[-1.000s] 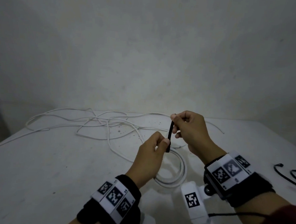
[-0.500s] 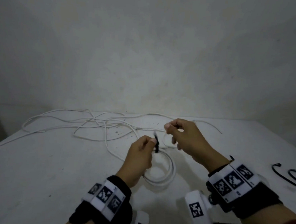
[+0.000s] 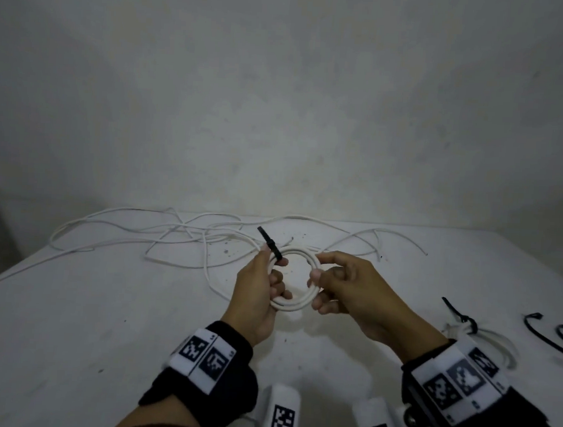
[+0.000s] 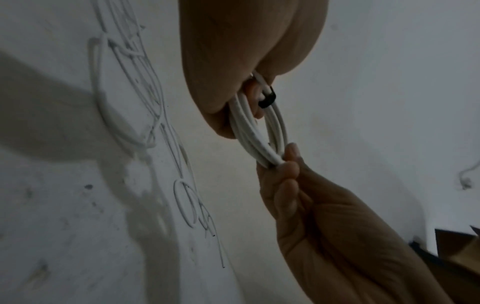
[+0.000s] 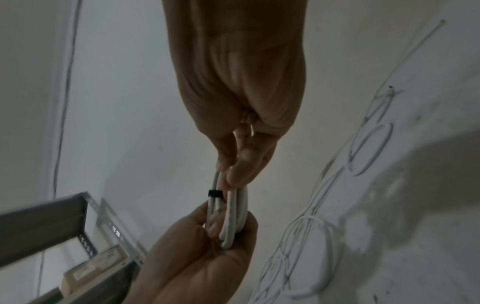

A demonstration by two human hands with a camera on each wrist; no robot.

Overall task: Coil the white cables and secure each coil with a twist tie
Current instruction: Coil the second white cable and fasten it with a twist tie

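Observation:
I hold a small coil of white cable (image 3: pixel 293 304) just above the table, between both hands. My left hand (image 3: pixel 272 268) grips its left side, where a black twist tie (image 3: pixel 269 243) wraps the strands with one end sticking up and away. My right hand (image 3: pixel 317 277) pinches the coil's right side. In the left wrist view the coil (image 4: pixel 257 131) runs from my left hand (image 4: pixel 233 115) to the right hand's fingertips (image 4: pixel 291 162), and the tie (image 4: pixel 267 98) sits by my fingers. The right wrist view shows the tie (image 5: pixel 215 193) as a band across the strands.
Loose white cables (image 3: pixel 174 237) sprawl over the back of the white table (image 3: pixel 72 316). A tied coil (image 3: pixel 488 341) lies at the right, with loose black ties (image 3: pixel 541 331) beyond it. A metal shelf (image 5: pixel 64 222) stands beside the table.
The coil lay on the table while my hands worked the black tie. Now it is lifted, with the tie around its left side, and my right hand has taken hold of its right side.

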